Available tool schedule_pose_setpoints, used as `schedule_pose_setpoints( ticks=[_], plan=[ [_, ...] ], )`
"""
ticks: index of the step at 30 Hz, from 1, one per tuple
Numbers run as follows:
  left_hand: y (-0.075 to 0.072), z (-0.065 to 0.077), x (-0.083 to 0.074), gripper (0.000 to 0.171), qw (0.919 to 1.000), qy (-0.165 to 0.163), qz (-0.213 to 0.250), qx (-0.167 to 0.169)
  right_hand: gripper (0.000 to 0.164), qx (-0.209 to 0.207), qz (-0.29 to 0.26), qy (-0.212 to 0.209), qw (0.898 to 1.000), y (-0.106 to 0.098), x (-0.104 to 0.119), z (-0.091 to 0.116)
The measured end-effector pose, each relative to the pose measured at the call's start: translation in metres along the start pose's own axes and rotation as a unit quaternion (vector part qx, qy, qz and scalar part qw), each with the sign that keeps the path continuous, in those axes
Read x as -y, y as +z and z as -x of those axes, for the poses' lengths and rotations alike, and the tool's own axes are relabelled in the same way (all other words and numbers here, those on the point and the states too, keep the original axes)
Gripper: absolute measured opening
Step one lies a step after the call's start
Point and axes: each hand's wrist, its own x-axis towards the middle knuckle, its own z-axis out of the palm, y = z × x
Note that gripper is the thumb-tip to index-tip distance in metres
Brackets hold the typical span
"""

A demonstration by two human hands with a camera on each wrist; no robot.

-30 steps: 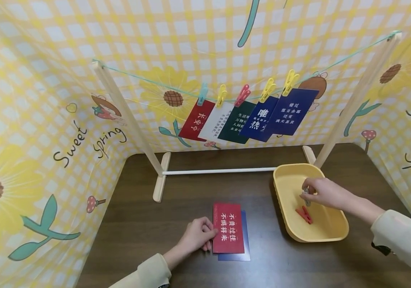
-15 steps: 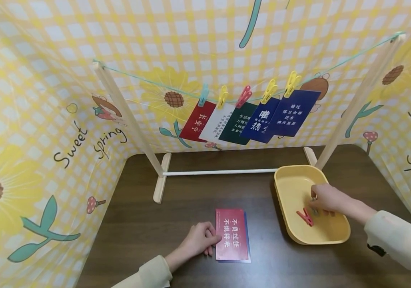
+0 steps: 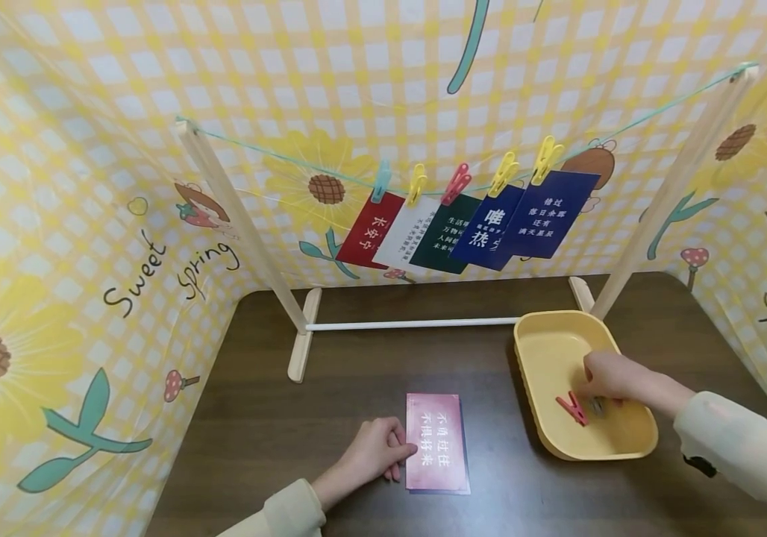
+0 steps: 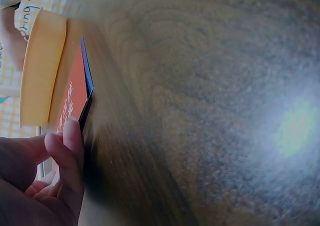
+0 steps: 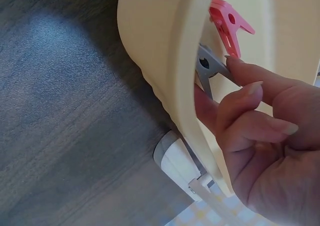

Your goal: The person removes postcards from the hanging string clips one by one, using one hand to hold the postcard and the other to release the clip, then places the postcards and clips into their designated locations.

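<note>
1. In the bright head view, we see glare paling the red card (image 3: 433, 444).
2. Left wrist: we find a blinding spot on the dim, grainy tabletop (image 4: 200, 85).
3. Right wrist: we notice shadow beside the yellow basket (image 5: 150, 30).

Glossy card (image 3: 429, 447), smooth plastic tray (image 3: 548, 362)

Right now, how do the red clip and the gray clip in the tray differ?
Color: the red clip is red, the gray clip gray.
Hold: the right hand pinches the gray clip; the red clip lies unpinched in the yellow tray.
Visibility: in the head view the red clip shows almost whole, while the gray clip is mostly hidden by the right hand.
Shared: both are within the yellow tray.
</note>
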Motion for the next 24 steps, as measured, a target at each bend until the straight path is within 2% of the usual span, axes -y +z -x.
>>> schedule_pose_setpoints(
  ticks=[17,24],
  plan=[
    [-0.0025,-0.0034,0.0001,0.025,0.9997,-0.01,-0.017,0.015,0.032,0.004,0.012,-0.009,1.0,0.0052,-0.0006,-0.0018],
    [-0.0024,-0.0049,-0.0014,0.023,0.9992,-0.014,-0.032,0.021,0.032,0.017,-0.001,0.004,1.0,0.0031,0.0015,-0.0005]
  ],
)
